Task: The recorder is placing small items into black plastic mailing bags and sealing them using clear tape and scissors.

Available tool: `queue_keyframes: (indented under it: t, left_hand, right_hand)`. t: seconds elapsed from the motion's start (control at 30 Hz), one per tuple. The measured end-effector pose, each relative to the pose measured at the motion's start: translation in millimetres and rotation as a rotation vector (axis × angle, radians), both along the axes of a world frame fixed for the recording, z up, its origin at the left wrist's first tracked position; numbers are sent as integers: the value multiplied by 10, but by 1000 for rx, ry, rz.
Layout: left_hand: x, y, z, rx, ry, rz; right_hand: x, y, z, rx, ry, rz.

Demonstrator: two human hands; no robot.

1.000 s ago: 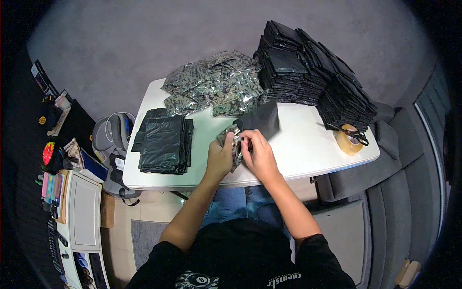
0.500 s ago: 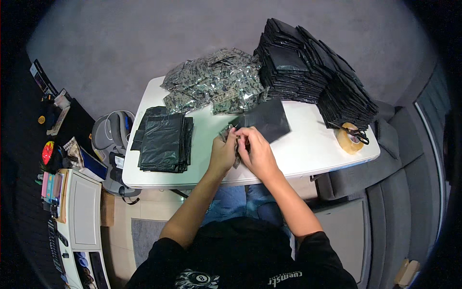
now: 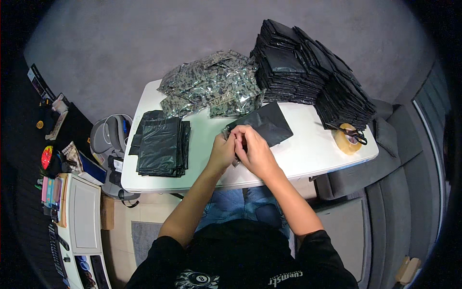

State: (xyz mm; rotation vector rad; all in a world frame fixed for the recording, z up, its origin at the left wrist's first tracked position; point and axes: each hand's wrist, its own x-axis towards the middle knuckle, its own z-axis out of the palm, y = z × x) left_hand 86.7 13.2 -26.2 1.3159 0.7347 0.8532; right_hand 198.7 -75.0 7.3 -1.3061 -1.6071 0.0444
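Over the near middle of the table, my left hand (image 3: 222, 154) and my right hand (image 3: 255, 153) meet with fingers pinched together. Between them is a small shiny packet (image 3: 236, 163), mostly covered by my fingers; it resembles the clear-wrapped camouflage ones. Just beyond my right hand a flat black plastic bag (image 3: 267, 124) extends toward the far right. Whether my fingers also grip that bag cannot be seen. Left of my hands lies a stack of flat black plastic bags (image 3: 159, 149). A heap of camouflage packets in clear film (image 3: 211, 82) sits beyond my hands.
Tall piles of filled black packages (image 3: 293, 67) occupy the far right of the white table (image 3: 308, 156). A tape roll (image 3: 345, 142) with black-handled scissors (image 3: 355, 135) on it lies near the right end. A grey sofa (image 3: 385, 178) stands to the right, a white cabinet (image 3: 85, 212) to the left.
The view has shifted slightly. My fingers have drawn closer together over the packet, and the black bag beyond them has turned a little; both hands stay in nearly the same place.
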Motion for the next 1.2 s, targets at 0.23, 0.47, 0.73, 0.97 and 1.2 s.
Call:
queue_keyframes:
  t: [0.23, 0.47, 0.73, 0.97, 1.2]
  left_hand:
    - [64, 77, 8, -211, -193, 139]
    - [-99, 40, 55, -127, 113, -80]
    - [-644, -234, 776, 1249, 523, -136]
    - [-488, -43, 948, 1573, 501, -7]
    - [-456, -37, 1295, 1537, 424, -172]
  right_hand:
    - [-46, -46, -116, -113, 65, 38]
    - [-9, 6, 52, -59, 153, 64]
    - [724, 5, 563, -299, 13, 312]
    - [795, 16, 955, -395, -130, 297]
    - [857, 92, 1158, -300, -167, 339]
